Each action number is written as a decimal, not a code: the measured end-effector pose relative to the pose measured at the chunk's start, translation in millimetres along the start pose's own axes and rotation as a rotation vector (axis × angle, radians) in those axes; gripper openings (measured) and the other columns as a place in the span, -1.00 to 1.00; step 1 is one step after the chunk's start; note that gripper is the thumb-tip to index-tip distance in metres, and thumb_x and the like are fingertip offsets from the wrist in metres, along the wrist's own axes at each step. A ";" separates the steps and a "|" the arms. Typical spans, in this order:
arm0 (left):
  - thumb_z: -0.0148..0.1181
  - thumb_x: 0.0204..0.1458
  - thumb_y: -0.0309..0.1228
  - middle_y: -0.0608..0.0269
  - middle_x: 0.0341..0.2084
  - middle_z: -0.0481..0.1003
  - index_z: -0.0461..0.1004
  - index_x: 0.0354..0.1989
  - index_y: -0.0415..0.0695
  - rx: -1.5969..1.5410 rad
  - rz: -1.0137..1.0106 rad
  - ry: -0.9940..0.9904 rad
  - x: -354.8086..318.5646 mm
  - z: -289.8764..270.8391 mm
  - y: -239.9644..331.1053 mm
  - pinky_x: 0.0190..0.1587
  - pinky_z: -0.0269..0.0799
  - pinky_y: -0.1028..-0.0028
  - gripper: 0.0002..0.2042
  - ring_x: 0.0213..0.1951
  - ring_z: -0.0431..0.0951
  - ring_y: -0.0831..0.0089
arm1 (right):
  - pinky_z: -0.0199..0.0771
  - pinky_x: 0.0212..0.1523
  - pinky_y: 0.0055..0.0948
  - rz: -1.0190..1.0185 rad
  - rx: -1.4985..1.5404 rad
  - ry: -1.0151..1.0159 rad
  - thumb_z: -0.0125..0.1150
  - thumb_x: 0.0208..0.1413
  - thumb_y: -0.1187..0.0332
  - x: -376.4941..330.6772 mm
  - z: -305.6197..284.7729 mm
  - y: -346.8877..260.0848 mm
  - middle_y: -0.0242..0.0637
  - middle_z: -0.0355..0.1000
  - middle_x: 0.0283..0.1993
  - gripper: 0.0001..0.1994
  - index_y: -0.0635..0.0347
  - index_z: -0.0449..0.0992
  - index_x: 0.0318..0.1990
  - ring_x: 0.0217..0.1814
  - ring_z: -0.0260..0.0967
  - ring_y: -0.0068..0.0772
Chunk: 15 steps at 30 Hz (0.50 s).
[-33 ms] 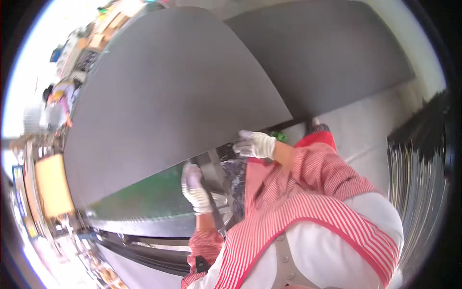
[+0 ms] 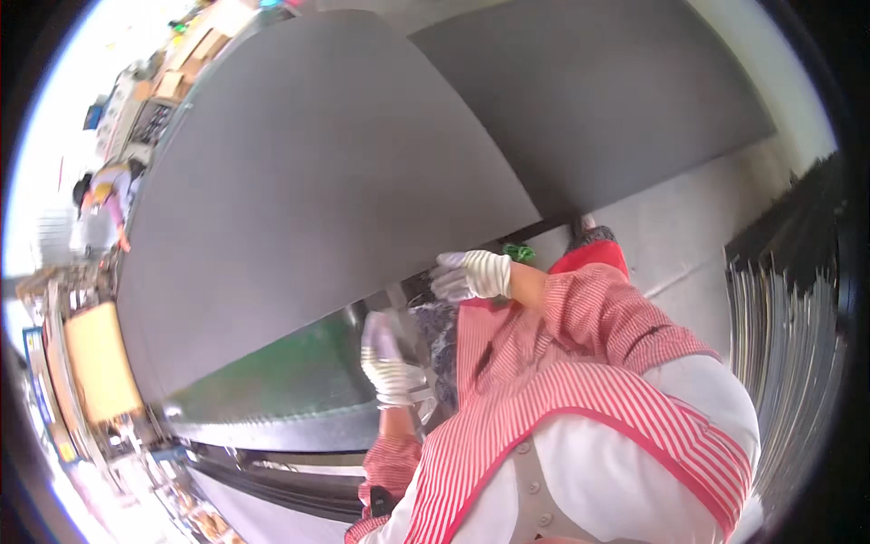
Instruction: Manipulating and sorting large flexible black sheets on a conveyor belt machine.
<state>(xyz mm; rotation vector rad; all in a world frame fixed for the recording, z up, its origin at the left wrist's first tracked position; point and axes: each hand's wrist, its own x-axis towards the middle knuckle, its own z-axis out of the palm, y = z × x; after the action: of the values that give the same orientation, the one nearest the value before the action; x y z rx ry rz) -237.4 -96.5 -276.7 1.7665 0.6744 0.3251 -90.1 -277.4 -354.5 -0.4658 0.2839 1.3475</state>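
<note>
A large dark grey sheet (image 2: 326, 181) lies over a green-topped surface (image 2: 272, 367), with its near edge running in front of me. My left hand (image 2: 385, 363), in a white knitted glove with greyish fingers, is just below that edge beside the green top. Its fingers are stretched out, slightly blurred, and hold nothing that I can see. My right hand (image 2: 471, 276), gloved the same way, hovers by the sheet's near edge, close to my body. The fingers there are extended and loosely apart, with nothing visible in them.
Another dark grey sheet (image 2: 607, 100) lies at the far right. A stack of thin sheets on edge (image 2: 784, 335) stands at the right. Another person (image 2: 109, 195) is at the far left. A tan panel (image 2: 102, 363) and a green tangle (image 2: 518, 252) are also in view.
My left hand has moved a little right and toward me, away from the sheet's edge. My right hand has shifted slightly left, so the hands are closer together. The whole view has shifted slightly.
</note>
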 end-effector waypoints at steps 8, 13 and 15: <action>0.05 -0.15 -0.20 -0.28 0.07 -0.03 0.01 0.10 -0.21 0.835 0.362 -0.301 -53.3 72.4 -60.4 0.08 -0.07 0.02 -0.37 0.09 -0.02 -0.18 | 0.38 -0.52 -0.53 -0.745 0.543 0.413 -0.02 0.00 0.11 -63.1 -185.3 -79.5 -0.22 0.41 -0.40 -0.65 0.26 0.39 -0.27 -0.49 0.35 -0.43; 0.03 -0.12 -0.19 -0.29 0.05 -0.01 0.01 0.09 -0.16 0.879 0.287 -0.261 -45.6 65.9 -50.4 0.06 -0.04 0.02 -0.40 0.06 0.03 -0.19 | -0.20 0.22 -0.22 -0.453 0.754 0.905 -0.10 0.02 0.09 -10.8 -286.8 -66.1 -0.16 -0.20 0.27 -0.40 0.18 -0.06 0.17 0.31 -0.27 -0.25; 0.03 -0.13 -0.18 -0.29 0.04 -0.02 0.01 0.08 -0.15 0.906 0.273 -0.242 -43.2 67.9 -48.2 0.06 -0.04 0.02 -0.40 0.05 0.04 -0.19 | -0.30 0.24 -0.24 -0.342 0.550 1.017 -0.27 0.05 -0.02 9.2 -308.0 -57.3 -0.17 -0.25 0.29 -0.37 0.19 -0.10 0.19 0.33 -0.32 -0.27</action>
<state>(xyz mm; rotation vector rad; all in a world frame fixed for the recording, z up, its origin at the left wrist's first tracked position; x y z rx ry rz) -248.3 -167.0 -337.6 2.7186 0.4172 -0.0419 -11.3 -425.3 -619.3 -0.6614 1.3091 0.5591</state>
